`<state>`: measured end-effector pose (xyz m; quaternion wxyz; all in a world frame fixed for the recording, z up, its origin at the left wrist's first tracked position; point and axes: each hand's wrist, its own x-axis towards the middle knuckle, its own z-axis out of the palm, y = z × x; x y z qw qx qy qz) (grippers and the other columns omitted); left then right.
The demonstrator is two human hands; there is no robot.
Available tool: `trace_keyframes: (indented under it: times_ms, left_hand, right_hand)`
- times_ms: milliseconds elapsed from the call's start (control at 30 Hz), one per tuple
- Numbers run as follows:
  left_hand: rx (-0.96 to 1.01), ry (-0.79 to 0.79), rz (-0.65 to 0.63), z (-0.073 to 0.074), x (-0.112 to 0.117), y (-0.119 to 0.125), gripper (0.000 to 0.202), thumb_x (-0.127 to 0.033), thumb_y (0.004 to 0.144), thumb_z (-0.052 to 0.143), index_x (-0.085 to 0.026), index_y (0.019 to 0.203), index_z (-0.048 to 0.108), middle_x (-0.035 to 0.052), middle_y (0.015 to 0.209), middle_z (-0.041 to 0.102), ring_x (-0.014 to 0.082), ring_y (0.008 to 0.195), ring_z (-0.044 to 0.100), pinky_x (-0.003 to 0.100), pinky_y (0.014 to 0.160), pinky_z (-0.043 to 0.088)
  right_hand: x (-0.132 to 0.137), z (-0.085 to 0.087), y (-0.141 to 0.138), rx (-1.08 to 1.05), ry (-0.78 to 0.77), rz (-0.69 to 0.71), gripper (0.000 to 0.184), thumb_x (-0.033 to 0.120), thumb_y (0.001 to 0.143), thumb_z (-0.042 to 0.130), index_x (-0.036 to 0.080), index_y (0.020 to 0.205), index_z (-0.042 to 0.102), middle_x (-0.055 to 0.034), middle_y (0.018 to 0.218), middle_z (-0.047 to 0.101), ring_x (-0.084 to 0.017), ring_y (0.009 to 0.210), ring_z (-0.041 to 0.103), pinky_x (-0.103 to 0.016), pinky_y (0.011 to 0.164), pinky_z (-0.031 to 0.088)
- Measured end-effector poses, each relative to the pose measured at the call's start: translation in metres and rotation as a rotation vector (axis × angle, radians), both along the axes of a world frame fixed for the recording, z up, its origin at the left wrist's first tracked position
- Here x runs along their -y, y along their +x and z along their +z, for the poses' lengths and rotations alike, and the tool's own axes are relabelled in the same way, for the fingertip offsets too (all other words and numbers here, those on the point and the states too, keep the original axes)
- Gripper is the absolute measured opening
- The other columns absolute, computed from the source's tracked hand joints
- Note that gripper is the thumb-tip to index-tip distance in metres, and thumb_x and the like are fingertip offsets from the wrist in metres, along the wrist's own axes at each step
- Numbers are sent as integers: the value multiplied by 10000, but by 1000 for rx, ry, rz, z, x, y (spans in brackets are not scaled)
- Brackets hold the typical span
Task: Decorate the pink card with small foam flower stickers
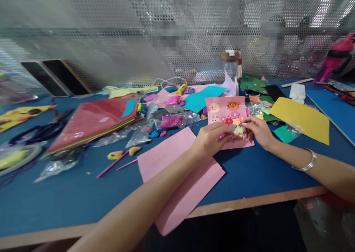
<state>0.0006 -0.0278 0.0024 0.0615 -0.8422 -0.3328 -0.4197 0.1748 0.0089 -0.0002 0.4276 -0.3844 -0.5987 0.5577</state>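
A pink card (222, 113) lies on the blue table (83, 196), covered with foam stickers: flowers, an orange cat face and a pale round face. My left hand (209, 140) rests on the card's lower left, fingers curled and pinching a small pink piece I cannot make out. My right hand (256, 130) meets it from the right, fingertips pinched at a small flower sticker (239, 130) on the card. A silver bangle (306, 162) sits on my right wrist. My left forearm lies across a larger plain pink sheet (169, 155).
A stack of coloured sheets in plastic (94, 120) lies left; a yellow sheet (301, 118) and green pieces right; a turquoise sheet (199, 98) behind. Small bags, a pink stick (112, 165), a jar (230, 65) and a pink bottle (335, 57) stand before a perforated screen.
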Motion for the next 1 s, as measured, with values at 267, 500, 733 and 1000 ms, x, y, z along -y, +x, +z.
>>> trace_keyframes:
  times_ms: [267, 500, 733, 1000]
  left_hand:
    - [-12, 53, 11, -2, -1, 0, 147, -135, 816, 486, -107, 891, 608, 77, 772, 652, 119, 694, 604, 214, 621, 501]
    - [-2, 36, 9, -2, -1, 0, 84, -176, 778, 554, -114, 789, 610, 68, 741, 642, 127, 697, 600, 228, 635, 508]
    - [1, 61, 11, -2, -1, 0, 139, -136, 816, 485, -117, 893, 600, 75, 791, 649, 116, 711, 605, 212, 636, 504]
    - [0, 33, 7, 0, 1, 1, 81, -168, 786, 542, -120, 786, 607, 56, 715, 628, 117, 663, 588, 213, 610, 493]
  right_hand:
    - [0, 3, 0, -28, -40, -1, 145, 207, 680, 421, 160, 735, 547, 46, 466, 455, -79, 361, 450, -198, 326, 321]
    - [-1, 1, 1, -39, 20, -13, 146, 259, 695, 420, 162, 646, 518, 61, 456, 374, -49, 364, 310, -201, 354, 231]
    - [-1, -1, 0, 89, 81, -51, 154, 317, 669, 546, 170, 688, 503, 75, 434, 416, -59, 349, 381, -207, 366, 314]
    - [-2, 0, -1, 40, 6, -45, 166, 237, 688, 484, 160, 832, 512, 28, 546, 523, -82, 375, 478, -199, 319, 332]
